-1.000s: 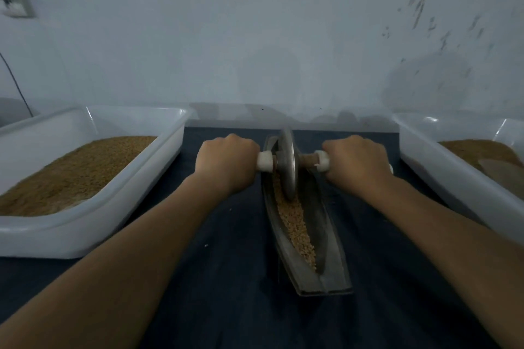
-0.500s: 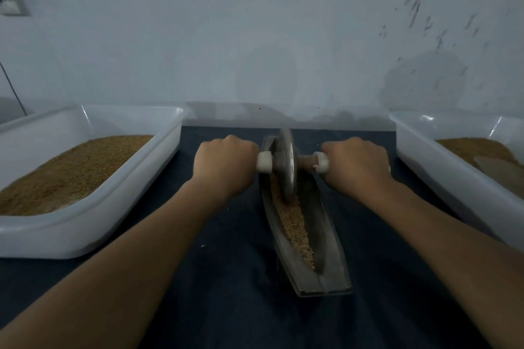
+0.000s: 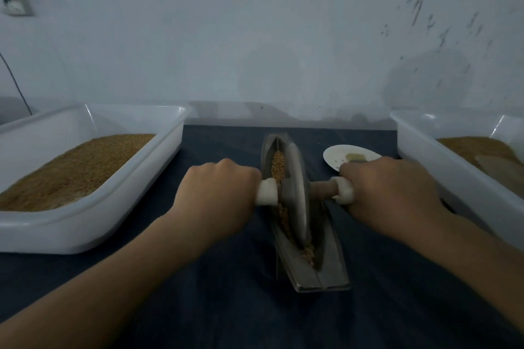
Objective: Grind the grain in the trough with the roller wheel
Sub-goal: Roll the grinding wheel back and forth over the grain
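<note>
Head view: the left hand [image 3: 218,195] and right hand [image 3: 391,193] each curl round a handle end of the roller wheel [image 3: 297,193], which stands upright between them in the trough [image 3: 334,263], with grain [image 3: 278,164] beyond and beneath it. Past the right knuckles sits a saucer [image 3: 338,154], perhaps holding a small block.

Left grip [image 3: 218,193] and right grip [image 3: 392,193] hide ends of the axle [image 3: 323,189].

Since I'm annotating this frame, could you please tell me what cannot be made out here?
Head view:
- Ends of the handle: enclosed by the left hand and right hand.
- Grain under the wheel: hidden by the wheel.
- Plate: partly covered by the right hand; lump on it too small to identify.
- Right tub: cut off by the frame edge.
</note>
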